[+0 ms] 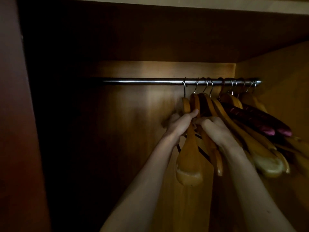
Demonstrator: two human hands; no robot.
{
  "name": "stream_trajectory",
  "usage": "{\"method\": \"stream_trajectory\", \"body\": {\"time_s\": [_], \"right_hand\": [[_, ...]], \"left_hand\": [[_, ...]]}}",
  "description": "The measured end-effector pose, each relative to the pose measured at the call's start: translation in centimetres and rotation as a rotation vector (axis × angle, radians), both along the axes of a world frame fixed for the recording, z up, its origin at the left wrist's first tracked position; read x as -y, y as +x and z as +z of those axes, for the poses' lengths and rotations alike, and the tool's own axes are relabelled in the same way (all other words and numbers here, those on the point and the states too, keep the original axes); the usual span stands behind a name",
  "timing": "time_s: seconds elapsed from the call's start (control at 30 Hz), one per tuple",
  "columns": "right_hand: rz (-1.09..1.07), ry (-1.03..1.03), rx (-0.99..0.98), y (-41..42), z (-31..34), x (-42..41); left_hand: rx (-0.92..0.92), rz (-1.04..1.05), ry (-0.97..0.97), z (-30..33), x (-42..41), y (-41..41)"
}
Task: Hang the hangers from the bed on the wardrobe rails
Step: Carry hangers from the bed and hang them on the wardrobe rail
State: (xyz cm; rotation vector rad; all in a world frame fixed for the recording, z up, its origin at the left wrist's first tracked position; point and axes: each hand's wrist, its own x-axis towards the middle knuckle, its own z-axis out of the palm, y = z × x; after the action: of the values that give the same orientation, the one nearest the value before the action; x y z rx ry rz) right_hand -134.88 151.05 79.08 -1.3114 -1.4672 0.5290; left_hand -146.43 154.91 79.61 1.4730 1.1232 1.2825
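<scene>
A dark red-brown side panel (18, 131) fills the left edge of the view, deep in shadow. A dark wooden top board (167, 34) spans overhead, with a pale strip (200, 4) along its front edge. The lit wooden back panel (142, 114) shows vertical grain.

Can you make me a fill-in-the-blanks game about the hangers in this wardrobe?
1. The hooks hang on a shiny metal ____.
2. Most of the wooden hangers crowd toward the rail's ____ end.
3. The padded hangers are dark ____.
4. The left hand and right hand both grip ____.

Answers: rail, right, purple, hangers
</scene>
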Motion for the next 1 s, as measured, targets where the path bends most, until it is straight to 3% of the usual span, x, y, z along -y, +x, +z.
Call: {"method": "stream_trajectory", "body": {"time_s": [0.23, 0.37, 0.47, 0.67, 0.83, 1.0], "right_hand": [[0.062, 0.032, -0.171, 0.7, -1.7, 0.3], [0.072, 0.02, -0.363, 1.1, -5.5, 2.9], [0.055, 0.035, -0.398, 1.4, -9.6, 5.5], [0.075, -0.167, -0.205, 2.8, -21.4, 7.4], [-0.008, -0.488, -0.152, 4.7, -34.4, 10.7], [-0.141, -0.816, -0.022, 6.2, -47.4, 16.0]], "left_hand": [[0.062, 0.041, 0.006, -3.6, 1.5, -0.4], [0.221, 0.172, 0.022, -8.5, 3.7, -1.2], [0.23, 0.21, 0.006, -13.6, 5.7, -1.4], [-0.005, 0.137, -0.319, -26.5, 7.1, -0.3], [-0.291, 0.023, -0.537, -38.3, 10.9, 1.5], [-0.605, -0.348, -0.761, -48.8, 14.3, 2.9]]}}
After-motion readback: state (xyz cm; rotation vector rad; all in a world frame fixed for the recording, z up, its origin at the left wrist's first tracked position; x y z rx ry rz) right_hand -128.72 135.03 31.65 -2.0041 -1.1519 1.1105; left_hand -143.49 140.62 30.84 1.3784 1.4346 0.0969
